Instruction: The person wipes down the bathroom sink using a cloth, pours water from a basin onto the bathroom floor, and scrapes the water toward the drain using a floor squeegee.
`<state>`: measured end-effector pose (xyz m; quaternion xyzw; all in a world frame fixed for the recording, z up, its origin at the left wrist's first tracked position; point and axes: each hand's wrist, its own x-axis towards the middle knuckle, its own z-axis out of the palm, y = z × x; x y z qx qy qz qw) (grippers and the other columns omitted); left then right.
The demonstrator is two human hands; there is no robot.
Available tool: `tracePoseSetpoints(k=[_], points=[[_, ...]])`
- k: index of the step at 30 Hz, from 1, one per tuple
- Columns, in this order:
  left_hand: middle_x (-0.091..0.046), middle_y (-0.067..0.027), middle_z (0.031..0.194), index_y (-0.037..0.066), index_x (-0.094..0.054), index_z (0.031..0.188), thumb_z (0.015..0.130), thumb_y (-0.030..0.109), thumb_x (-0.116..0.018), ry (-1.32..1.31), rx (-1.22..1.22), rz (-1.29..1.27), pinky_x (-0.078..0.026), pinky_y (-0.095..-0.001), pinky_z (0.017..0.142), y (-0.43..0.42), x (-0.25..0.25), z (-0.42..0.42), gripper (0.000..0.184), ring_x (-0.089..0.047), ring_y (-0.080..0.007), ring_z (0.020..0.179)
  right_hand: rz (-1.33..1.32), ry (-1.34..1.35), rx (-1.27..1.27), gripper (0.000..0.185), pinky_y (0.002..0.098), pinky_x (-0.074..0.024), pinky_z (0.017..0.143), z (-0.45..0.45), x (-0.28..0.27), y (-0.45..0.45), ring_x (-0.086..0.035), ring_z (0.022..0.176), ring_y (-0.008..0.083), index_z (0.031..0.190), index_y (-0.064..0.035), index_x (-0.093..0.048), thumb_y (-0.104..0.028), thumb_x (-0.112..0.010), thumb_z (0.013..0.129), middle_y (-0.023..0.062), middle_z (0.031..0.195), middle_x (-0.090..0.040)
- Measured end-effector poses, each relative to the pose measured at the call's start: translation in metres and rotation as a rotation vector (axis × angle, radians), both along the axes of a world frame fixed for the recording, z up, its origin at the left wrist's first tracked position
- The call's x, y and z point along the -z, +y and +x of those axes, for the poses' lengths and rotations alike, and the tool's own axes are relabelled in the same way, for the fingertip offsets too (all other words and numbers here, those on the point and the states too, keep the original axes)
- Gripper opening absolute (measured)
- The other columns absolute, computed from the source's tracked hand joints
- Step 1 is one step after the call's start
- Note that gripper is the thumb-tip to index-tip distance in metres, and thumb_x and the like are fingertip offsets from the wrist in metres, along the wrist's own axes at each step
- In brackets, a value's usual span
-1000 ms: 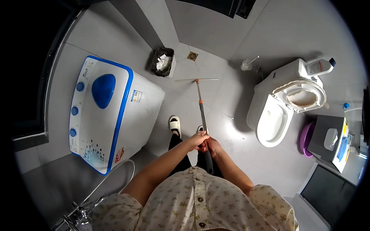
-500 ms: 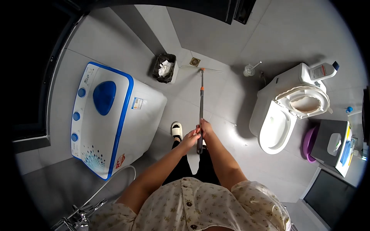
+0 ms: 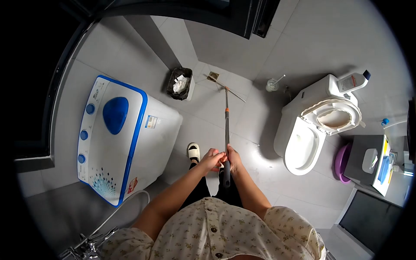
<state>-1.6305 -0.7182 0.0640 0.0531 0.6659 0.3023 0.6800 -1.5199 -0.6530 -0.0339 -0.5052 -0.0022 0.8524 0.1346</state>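
Observation:
A long-handled floor squeegee (image 3: 227, 125) reaches away from my body, its dark grip end pointing back at me. Its thin blade lies slanted on the grey tiles, the left end over the square floor drain (image 3: 212, 76). On the left side of the handle, my left hand (image 3: 212, 159) is closed round it. My right hand (image 3: 233, 157) wraps the handle from the right, close beside the left one.
At the left stands a white and blue washing machine (image 3: 151, 130). A lined bin (image 3: 180, 83) with tissues is near the drain. To the right are a toilet brush (image 3: 272, 85), an open toilet (image 3: 303, 145), a purple basin (image 3: 342, 162) and a grey cabinet (image 3: 361, 156).
The squeegee blade has turned from nearly level to a slant, its left end now at the drain. Both hands keep hold of the handle, which first slid away from me and then came slightly back.

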Motion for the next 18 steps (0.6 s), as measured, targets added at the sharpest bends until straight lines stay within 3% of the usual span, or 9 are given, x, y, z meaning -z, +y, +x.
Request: tracePoseSetpoints(k=[2, 3, 4, 6, 7, 11, 14, 15, 18], points=[[-0.058, -0.0143, 0.095, 0.006, -0.022, 0.127, 0.080, 0.048, -0.059, 0.037, 0.144, -0.032, -0.052, -0.0369, 0.057, 0.002, -0.006, 0.000, 0.073, -0.061, -0.0186, 0.066, 0.017, -0.061, 0.028, 0.023, 0.0291, -0.0358, 0.034, -0.001, -0.008, -0.005, -0.042, 0.038, 0.0159, 0.087, -0.0094, -0.041, -0.030, -0.042, 0.095, 0.0068, 0.057, -0.047], [-0.058, -0.0143, 0.095, 0.006, -0.022, 0.127, 0.080, 0.048, -0.059, 0.038, 0.148, -0.031, -0.052, -0.0369, 0.057, 0.003, -0.014, 0.001, 0.073, -0.061, -0.0186, 0.066, 0.033, -0.124, 0.051, 0.022, 0.0292, -0.0359, 0.035, 0.000, -0.009, -0.007, -0.042, 0.038, 0.0159, 0.087, -0.0094, -0.042, -0.030, -0.043, 0.095, 0.0069, 0.057, -0.048], [-0.058, -0.0142, 0.094, 0.009, -0.020, 0.128, 0.079, 0.048, -0.060, 0.014, 0.271, -0.040, -0.052, -0.0370, 0.057, 0.002, -0.022, 0.002, 0.074, -0.061, -0.0187, 0.067, 0.030, -0.109, 0.092, 0.030, 0.0326, -0.0378, 0.036, 0.000, -0.009, -0.007, -0.042, 0.040, 0.0175, 0.083, -0.0098, -0.039, -0.038, -0.041, 0.094, 0.0042, 0.056, -0.045], [-0.058, -0.0115, 0.088, 0.020, -0.015, 0.131, 0.081, 0.044, -0.059, -0.078, 0.386, -0.036, -0.053, -0.0354, 0.057, 0.002, -0.039, 0.004, 0.072, -0.060, -0.0187, 0.063, 0.028, -0.135, 0.146, 0.028, 0.0316, -0.0370, 0.036, 0.001, -0.012, -0.001, -0.041, 0.039, 0.0173, 0.084, -0.0080, -0.040, -0.034, -0.041, 0.095, 0.0056, 0.057, -0.046], [-0.058, -0.0115, 0.088, 0.020, -0.015, 0.131, 0.081, 0.044, -0.059, -0.077, 0.387, -0.035, -0.053, -0.0354, 0.057, 0.001, -0.047, 0.005, 0.072, -0.060, -0.0187, 0.063, 0.024, -0.162, 0.198, 0.027, 0.0306, -0.0362, 0.036, 0.000, -0.014, 0.001, -0.041, 0.039, 0.0170, 0.085, -0.0061, -0.040, -0.031, -0.041, 0.095, 0.0070, 0.058, -0.047], [-0.053, -0.0078, 0.084, 0.021, -0.019, 0.137, 0.089, 0.032, -0.053, -0.298, 0.117, 0.030, -0.047, -0.0282, 0.051, 0.005, -0.058, 0.007, 0.060, -0.055, -0.0149, 0.062, -0.109, -0.136, 0.367, 0.031, 0.0314, -0.0361, 0.037, -0.017, -0.031, 0.015, -0.039, 0.042, 0.0174, 0.081, -0.0108, -0.038, -0.038, -0.039, 0.095, 0.0041, 0.057, -0.043], [-0.048, -0.0068, 0.087, 0.020, -0.041, 0.132, 0.091, 0.016, -0.038, -0.716, -0.433, 0.176, -0.033, -0.0191, 0.045, 0.015, -0.045, -0.017, 0.041, -0.039, -0.0096, 0.058, -0.062, 0.006, 0.414, 0.034, 0.0323, -0.0397, 0.049, -0.044, -0.001, 0.031, -0.039, 0.051, 0.0170, 0.077, -0.0114, -0.037, -0.040, -0.034, 0.096, 0.0033, 0.058, -0.040], [-0.047, -0.0077, 0.087, 0.016, -0.040, 0.134, 0.090, 0.014, -0.037, -0.818, -0.500, 0.263, -0.030, -0.0164, 0.043, 0.018, -0.035, -0.030, 0.044, -0.037, -0.0085, 0.054, -0.028, 0.101, 0.437, 0.035, 0.0330, -0.0409, 0.054, -0.058, 0.011, 0.036, -0.040, 0.056, 0.0169, 0.076, -0.0115, -0.037, -0.041, -0.032, 0.096, 0.0032, 0.060, -0.041], [-0.046, -0.0094, 0.087, 0.009, -0.038, 0.135, 0.087, 0.010, -0.035, -0.892, -0.600, 0.299, -0.028, -0.0153, 0.041, 0.023, -0.038, -0.077, 0.048, -0.034, -0.0078, 0.051, 0.072, -0.098, 0.324, 0.036, 0.0365, -0.0404, 0.064, -0.123, -0.006, 0.049, -0.040, 0.068, 0.0178, 0.077, -0.0107, -0.037, -0.039, -0.026, 0.095, 0.0044, 0.070, -0.041]])
